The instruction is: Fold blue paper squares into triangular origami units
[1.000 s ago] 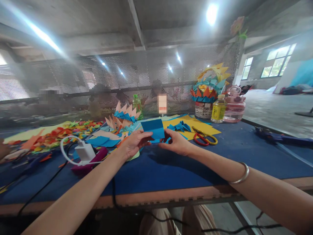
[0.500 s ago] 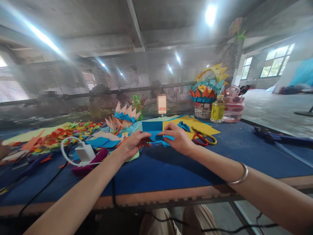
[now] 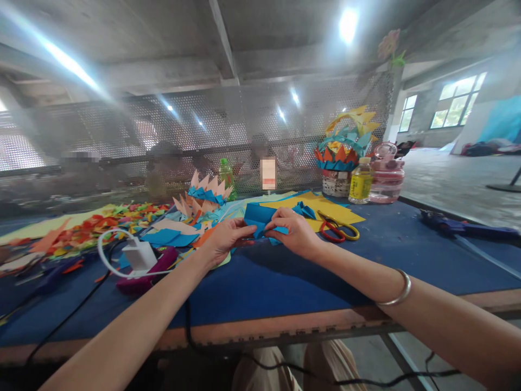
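Though creased, flat blue paper [image 3: 256,215] between left hand [image 3: 222,240] and right hand [image 3: 296,233].

blue paper [image 3: 255,215]: lower edge hidden under left hand [image 3: 223,240] and right hand [image 3: 295,233] | beyond hands: figures [image 3: 163,160] behind mesh screen [image 3: 122,122] blurred | past right hand: yellow bottle [image 3: 360,185] label unreadable

One head-worn camera looks forward and down, close behind the left hand [image 3: 223,239] and right hand [image 3: 296,234] on a folded blue paper sheet [image 3: 254,214]. It faces a perforated metal screen [image 3: 195,141] across the blue-covered worktable [image 3: 260,282].
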A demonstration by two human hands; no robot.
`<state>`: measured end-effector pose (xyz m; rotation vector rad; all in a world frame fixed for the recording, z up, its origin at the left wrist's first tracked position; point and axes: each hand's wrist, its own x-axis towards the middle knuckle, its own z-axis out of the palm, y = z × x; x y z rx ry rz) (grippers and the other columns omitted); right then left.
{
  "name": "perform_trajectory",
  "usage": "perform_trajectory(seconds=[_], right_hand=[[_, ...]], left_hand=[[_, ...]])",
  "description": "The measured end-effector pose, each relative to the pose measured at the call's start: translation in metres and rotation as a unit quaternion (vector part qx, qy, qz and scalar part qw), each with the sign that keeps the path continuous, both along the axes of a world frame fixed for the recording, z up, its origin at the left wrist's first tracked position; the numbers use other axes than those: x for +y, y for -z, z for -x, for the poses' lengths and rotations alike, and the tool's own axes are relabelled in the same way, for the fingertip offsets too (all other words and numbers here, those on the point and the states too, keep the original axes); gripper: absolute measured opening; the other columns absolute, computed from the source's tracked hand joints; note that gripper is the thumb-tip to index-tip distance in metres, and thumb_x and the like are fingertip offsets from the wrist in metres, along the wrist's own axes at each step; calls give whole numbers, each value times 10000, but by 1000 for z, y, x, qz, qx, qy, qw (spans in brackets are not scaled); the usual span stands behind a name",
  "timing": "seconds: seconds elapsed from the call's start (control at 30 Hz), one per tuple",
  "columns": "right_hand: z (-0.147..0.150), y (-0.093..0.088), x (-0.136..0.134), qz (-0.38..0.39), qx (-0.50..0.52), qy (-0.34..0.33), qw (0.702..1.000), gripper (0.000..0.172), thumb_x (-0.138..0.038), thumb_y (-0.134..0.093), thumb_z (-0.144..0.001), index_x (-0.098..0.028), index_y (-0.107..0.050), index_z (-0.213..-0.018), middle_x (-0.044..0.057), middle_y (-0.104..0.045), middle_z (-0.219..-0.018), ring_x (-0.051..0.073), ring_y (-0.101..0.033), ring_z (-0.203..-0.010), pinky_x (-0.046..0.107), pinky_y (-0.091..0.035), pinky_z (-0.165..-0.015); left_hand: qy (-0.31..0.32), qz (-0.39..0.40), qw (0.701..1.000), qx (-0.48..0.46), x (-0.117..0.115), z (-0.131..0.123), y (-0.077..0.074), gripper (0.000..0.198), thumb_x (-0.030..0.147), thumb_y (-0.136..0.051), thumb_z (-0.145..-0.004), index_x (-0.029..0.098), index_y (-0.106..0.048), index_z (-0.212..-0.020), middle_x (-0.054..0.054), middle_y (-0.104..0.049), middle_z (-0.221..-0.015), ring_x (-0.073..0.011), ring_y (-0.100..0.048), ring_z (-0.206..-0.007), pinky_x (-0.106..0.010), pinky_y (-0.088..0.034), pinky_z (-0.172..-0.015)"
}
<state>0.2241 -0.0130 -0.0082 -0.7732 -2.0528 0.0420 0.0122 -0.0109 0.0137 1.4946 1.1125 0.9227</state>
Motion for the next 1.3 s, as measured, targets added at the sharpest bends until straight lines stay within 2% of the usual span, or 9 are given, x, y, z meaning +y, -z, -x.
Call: perform_trajectory(seconds=[0.07,0.47,0.83,1.3], right_hand=[[0,0,0,12,9,14,1000,6,-212,-769,-840,-210,-768,-846,40,-628,-864,185,-601,-849,303,-467,-755],[0,-1,-1,74,38,83,993,122,-280,-791,-810,-182,-725,-779,41,-632,-838,191,-605,-822,294,-444,-719],[3,-2,-5,95,54,98,989,136,-264,-789,-807,-185,-705,-736,26,-624,-811,187,-613,-814,292,-449,-726],[8,-5,-11,81,72,94,990,131,-227,-761,-813,-192,-676,-720,19,-618,-799,193,-606,-824,300,-440,-731]], left_hand=[[3,-10,1000,9,-1,-1,0,182,273,-644,-957,135,-640,-1075,-54,-666,-1044,-178,-667,-867,-352,-584,-752],[17,-44,998,31,-6,-7,1,178,265,-653,-950,135,-644,-1071,-59,-667,-1070,-194,-667,-918,-378,-580,-795],[25,-49,998,20,-7,-8,4,174,261,-656,-948,133,-647,-1066,-60,-672,-1070,-199,-671,-933,-389,-579,-811],[-10,-53,998,-20,-5,-10,9,193,271,-647,-955,137,-636,-1093,-57,-666,-1058,-188,-669,-893,-369,-583,-777]])
